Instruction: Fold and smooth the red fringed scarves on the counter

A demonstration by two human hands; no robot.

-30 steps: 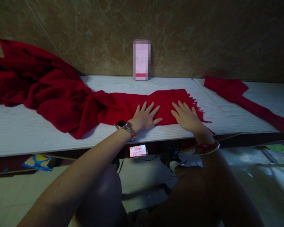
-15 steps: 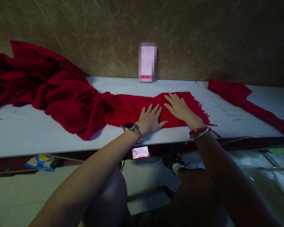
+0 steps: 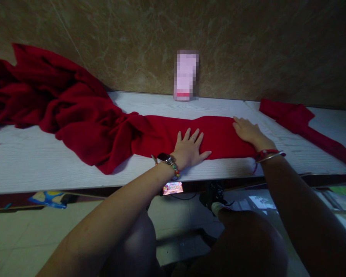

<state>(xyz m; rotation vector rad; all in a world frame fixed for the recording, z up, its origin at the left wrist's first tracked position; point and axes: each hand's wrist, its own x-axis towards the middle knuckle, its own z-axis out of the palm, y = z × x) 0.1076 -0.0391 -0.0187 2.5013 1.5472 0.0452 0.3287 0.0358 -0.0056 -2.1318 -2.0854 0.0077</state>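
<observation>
A long red scarf (image 3: 219, 134) lies lengthwise along the white wood-grain surface, flat at its right part and bunched in loose folds at the left. My left hand (image 3: 188, 150) rests palm down on the flat part, fingers spread, with a ring, a watch and a beaded bracelet. At the scarf's right end is my right hand (image 3: 248, 132), its fingers bent and close together on the edge. The fringe there is out of sight. Red cord and a bangle circle the right wrist.
Another strip of red cloth (image 3: 294, 117) lies farther right. A blurred-out pink item (image 3: 186, 75) leans on the brown marbled wall (image 3: 118, 46). Below the front edge are a lit screen (image 3: 173, 188) and a blue-and-yellow item (image 3: 47, 199).
My right hand has moved right, from flat on the scarf to its end, with its fingers drawn together. The fringe that showed there is now hidden. My left hand stays spread on the cloth.
</observation>
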